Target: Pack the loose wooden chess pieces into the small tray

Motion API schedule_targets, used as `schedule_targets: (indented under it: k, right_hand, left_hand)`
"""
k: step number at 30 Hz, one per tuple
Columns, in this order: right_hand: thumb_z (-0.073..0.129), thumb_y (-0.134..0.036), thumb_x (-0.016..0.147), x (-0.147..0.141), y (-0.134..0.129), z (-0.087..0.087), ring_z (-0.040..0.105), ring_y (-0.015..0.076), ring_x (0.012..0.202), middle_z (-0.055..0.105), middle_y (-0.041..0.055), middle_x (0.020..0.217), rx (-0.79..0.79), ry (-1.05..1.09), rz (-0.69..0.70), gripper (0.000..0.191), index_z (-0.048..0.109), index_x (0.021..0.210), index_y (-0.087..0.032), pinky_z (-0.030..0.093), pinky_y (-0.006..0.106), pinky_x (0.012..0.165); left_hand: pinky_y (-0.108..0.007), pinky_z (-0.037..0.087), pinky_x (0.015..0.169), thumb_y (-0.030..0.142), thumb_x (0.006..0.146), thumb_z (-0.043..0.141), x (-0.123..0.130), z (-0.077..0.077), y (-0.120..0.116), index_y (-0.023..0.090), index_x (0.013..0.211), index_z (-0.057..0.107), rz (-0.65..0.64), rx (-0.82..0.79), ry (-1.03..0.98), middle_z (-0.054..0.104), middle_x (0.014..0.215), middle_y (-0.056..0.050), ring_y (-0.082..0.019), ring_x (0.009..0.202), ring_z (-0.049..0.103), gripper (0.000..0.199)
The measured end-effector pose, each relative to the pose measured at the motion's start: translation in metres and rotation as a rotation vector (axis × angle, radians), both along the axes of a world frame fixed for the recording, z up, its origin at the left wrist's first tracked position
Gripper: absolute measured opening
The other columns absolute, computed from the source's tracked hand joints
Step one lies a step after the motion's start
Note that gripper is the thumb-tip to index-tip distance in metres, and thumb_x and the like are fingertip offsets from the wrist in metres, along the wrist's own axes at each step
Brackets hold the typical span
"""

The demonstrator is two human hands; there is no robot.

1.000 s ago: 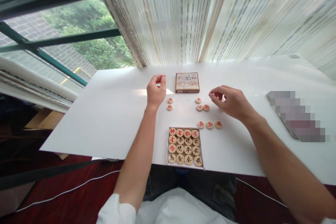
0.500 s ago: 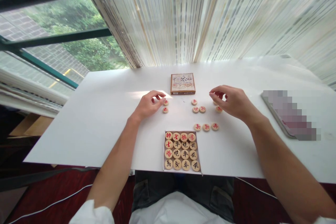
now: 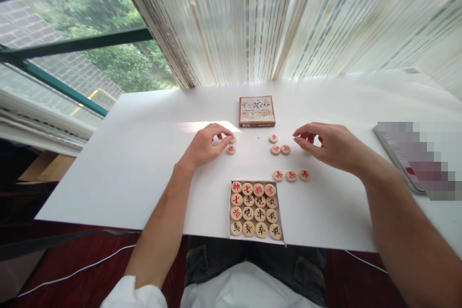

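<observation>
My left hand [image 3: 209, 145] has its thumb and fingertips closed at a round Chinese chess piece [image 3: 233, 139], partly covered, on the table. Just below that is a red-marked cannon piece [image 3: 231, 150]. My right hand [image 3: 327, 145] hangs low over the table, palm down, fingers curled and thumb near the index tip; whatever lies in or beneath it is hidden. Between the hands are a red piece [image 3: 273, 138] and two touching soldier pieces [image 3: 280, 149]. Nearer me, three red soldiers [image 3: 291, 175] form a row beside an open box tray [image 3: 257, 240] filled with red and black pieces.
A printed Chinese chess box lid [image 3: 257, 111] lies farther back on the white table [image 3: 151, 163]. At the right is a phone-like flat object [image 3: 391, 154], partly blurred out. A striped curtain [image 3: 238, 24] hangs behind the table, with a window [image 3: 119, 38] at left.
The camera view has shifted a little. My right hand has moved over the two pieces at its side, which are now hidden. The left index finger has come down toward its piece.
</observation>
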State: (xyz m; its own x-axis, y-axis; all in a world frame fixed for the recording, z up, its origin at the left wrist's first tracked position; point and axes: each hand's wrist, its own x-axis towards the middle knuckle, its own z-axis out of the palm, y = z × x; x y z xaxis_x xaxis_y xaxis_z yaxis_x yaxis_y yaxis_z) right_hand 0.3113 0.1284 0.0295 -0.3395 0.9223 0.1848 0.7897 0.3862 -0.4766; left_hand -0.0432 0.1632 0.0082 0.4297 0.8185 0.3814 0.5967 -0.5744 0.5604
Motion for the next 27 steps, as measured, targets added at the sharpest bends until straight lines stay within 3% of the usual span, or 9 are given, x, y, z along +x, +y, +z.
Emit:
schedule_targets:
  k: [4, 7, 12, 16, 21, 27]
  right_hand:
    - [0.058, -0.039, 0.095, 0.009, 0.001, 0.004, 0.067, 0.0189, 0.073, 0.075, 0.0024, 0.085, -0.009, -0.037, -0.075, 0.019, 0.072, 0.094, -0.026, 0.051, 0.034, 0.070]
    - [0.061, -0.044, 0.094, 0.015, -0.001, 0.010, 0.068, 0.0205, 0.073, 0.075, 0.0031, 0.082, -0.121, -0.079, -0.110, 0.021, 0.073, 0.093, -0.026, 0.051, 0.034, 0.068]
    - [0.066, -0.056, 0.089, 0.005, -0.014, 0.019, 0.066, 0.0186, 0.067, 0.074, 0.0029, 0.083, -0.379, -0.157, 0.063, 0.031, 0.073, 0.097, -0.026, 0.049, 0.031, 0.060]
    - [0.069, -0.063, 0.086, -0.004, -0.025, 0.019, 0.066, 0.0192, 0.071, 0.072, 0.0037, 0.089, -0.445, -0.177, 0.154, 0.041, 0.071, 0.106, -0.027, 0.050, 0.031, 0.062]
    - [0.066, -0.061, 0.089, -0.003, -0.025, 0.019, 0.066, 0.0196, 0.071, 0.072, 0.0041, 0.090, -0.348, -0.170, 0.138, 0.038, 0.070, 0.106, -0.027, 0.049, 0.032, 0.063]
    - [0.053, -0.039, 0.099, 0.008, -0.010, 0.013, 0.067, 0.0217, 0.073, 0.075, 0.0056, 0.091, -0.018, -0.130, -0.100, 0.022, 0.070, 0.102, -0.025, 0.050, 0.036, 0.070]
  left_hand:
    - [-0.026, 0.050, 0.066, 0.021, 0.093, 0.066, -0.004, -0.003, 0.002, 0.021, 0.101, 0.074, 0.035, -0.002, -0.001, 0.075, 0.096, -0.003, -0.014, 0.080, 0.065, 0.011]
    - [-0.026, 0.050, 0.068, 0.021, 0.093, 0.067, -0.004, -0.004, 0.002, 0.021, 0.101, 0.074, 0.030, 0.004, 0.004, 0.074, 0.097, -0.002, -0.014, 0.079, 0.064, 0.011]
    - [-0.029, 0.051, 0.075, 0.023, 0.094, 0.069, 0.001, -0.002, 0.000, 0.022, 0.099, 0.075, -0.012, 0.004, 0.023, 0.074, 0.098, -0.002, -0.014, 0.078, 0.062, 0.008]
    - [-0.030, 0.052, 0.076, 0.023, 0.094, 0.070, 0.002, -0.002, -0.001, 0.023, 0.099, 0.075, -0.010, -0.004, 0.039, 0.074, 0.098, -0.002, -0.014, 0.078, 0.061, 0.007]
    - [-0.029, 0.052, 0.077, 0.023, 0.093, 0.071, 0.001, -0.003, 0.000, 0.023, 0.099, 0.075, 0.002, 0.012, 0.030, 0.074, 0.098, -0.002, -0.014, 0.077, 0.060, 0.007]
    - [-0.029, 0.052, 0.077, 0.021, 0.096, 0.063, 0.000, -0.007, 0.003, 0.022, 0.104, 0.073, 0.022, -0.003, 0.013, 0.074, 0.098, -0.002, -0.015, 0.081, 0.063, 0.013]
